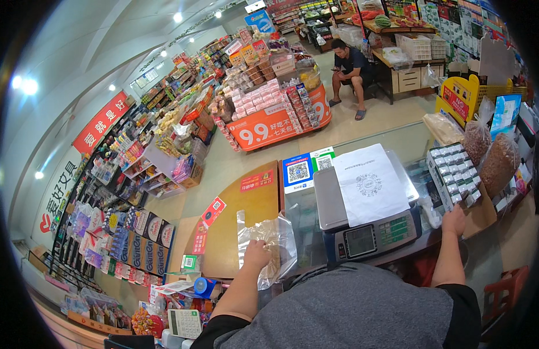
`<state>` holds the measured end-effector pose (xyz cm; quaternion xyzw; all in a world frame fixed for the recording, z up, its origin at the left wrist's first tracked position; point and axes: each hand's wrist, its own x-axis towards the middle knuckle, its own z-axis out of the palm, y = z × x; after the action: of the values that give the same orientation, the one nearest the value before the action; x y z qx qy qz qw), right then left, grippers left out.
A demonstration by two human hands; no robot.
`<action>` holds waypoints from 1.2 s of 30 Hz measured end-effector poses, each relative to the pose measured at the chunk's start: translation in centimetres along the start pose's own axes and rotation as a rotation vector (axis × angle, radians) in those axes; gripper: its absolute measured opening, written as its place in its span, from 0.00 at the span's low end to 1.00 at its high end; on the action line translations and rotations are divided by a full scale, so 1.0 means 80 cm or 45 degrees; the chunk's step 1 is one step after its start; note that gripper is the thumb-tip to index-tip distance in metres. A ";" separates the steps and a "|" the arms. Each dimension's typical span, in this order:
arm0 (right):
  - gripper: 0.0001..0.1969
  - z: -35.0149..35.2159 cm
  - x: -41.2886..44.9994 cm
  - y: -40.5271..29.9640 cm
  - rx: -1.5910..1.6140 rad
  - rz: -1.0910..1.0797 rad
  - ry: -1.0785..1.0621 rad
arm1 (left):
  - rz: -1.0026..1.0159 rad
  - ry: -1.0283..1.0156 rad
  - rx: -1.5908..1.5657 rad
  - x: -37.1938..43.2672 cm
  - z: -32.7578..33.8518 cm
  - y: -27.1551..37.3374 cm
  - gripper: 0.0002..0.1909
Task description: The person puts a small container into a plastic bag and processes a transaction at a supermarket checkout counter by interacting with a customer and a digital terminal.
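Observation:
My left hand (257,254) rests on a clear plastic bag (283,248) that lies over the brown counter top (247,200); whether its fingers grip the film cannot be told. My right hand (453,221) is at the near lower corner of an open box of small white-topped packets (455,174), with its fingers against the box's edge. Between my hands stands a digital weighing scale (374,237), with a printed white paper sheet (369,183) lying over its metal pan. A crumpled whitish plastic piece (430,211) lies between the scale and the box.
Payment code cards (298,172) lie behind the bag. Clear bags of brown goods (500,163) and a lit screen (506,114) stand at right. A calculator (185,323) and blue-lidded container (204,287) are at lower left. A seated person (354,70) is beyond the counter, near a snack display (269,126).

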<state>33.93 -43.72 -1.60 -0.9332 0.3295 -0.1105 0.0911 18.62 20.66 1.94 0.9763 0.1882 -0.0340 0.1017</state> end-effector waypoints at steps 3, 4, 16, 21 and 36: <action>0.15 0.000 0.000 0.002 0.021 0.003 0.009 | -0.021 -0.251 0.205 0.005 -0.012 -0.004 0.18; 0.15 0.001 0.000 0.002 0.021 0.002 0.008 | -0.023 -0.251 0.204 0.001 -0.012 -0.003 0.18; 0.14 0.003 0.002 0.002 0.028 -0.006 0.085 | -0.323 -0.390 0.152 -0.006 -0.007 -0.007 0.30; 0.13 0.006 0.001 0.005 0.031 -0.041 0.089 | -0.322 -0.412 -0.089 -0.001 0.002 0.000 0.31; 0.13 -0.004 -0.005 -0.002 0.021 0.012 0.036 | -0.027 -0.061 0.142 -0.044 0.080 -0.030 0.40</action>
<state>33.68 -43.38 -1.29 -0.9293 0.3341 -0.1259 0.0945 14.29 20.23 -4.38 0.9773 0.1938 -0.0689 0.0512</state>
